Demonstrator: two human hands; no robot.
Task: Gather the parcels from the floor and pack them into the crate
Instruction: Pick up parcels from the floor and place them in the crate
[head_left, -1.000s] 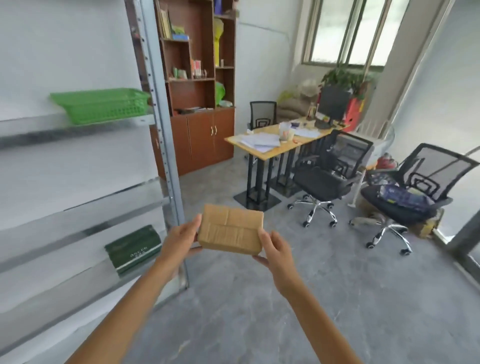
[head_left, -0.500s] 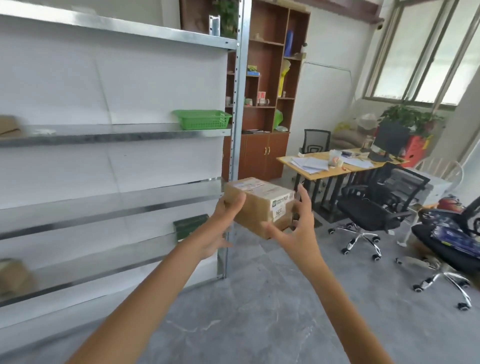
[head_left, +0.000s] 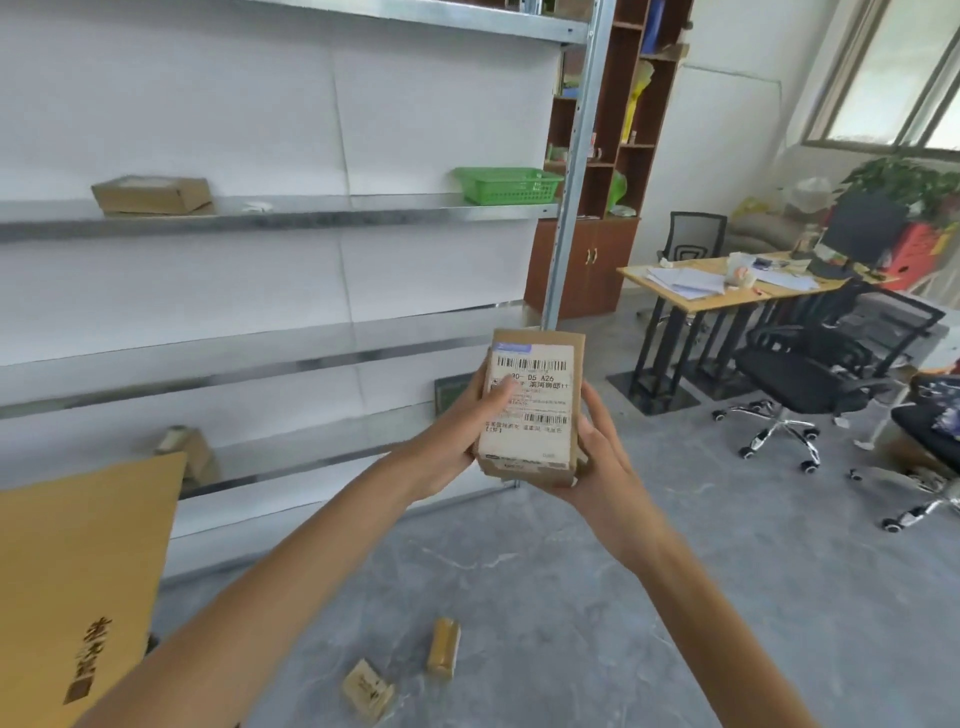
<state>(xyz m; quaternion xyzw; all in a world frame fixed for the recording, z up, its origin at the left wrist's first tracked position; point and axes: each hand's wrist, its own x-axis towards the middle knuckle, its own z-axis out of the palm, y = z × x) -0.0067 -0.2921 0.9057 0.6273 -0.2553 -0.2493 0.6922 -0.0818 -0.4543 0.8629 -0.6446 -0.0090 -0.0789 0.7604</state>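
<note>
One parcel (head_left: 530, 410), rectangular brown cardboard with white barcode label, held up before metal shelving (head_left: 291, 218).
Left hand (head_left: 457, 441): thumb flat on label, fingers curled round left edge.
Right hand (head_left: 597, 457): cupped round lower right corner.
Two small cardboard parcels on grey marbled floor (head_left: 571, 597): upright parcel (head_left: 443, 648), tilted parcel (head_left: 366, 696).

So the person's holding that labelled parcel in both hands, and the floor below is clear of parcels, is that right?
Not quite. In the head view the left hand and right hand do hold the labelled parcel, but the floor is not clear: a farther small parcel and a nearer small parcel lie on it below the arms.
</note>
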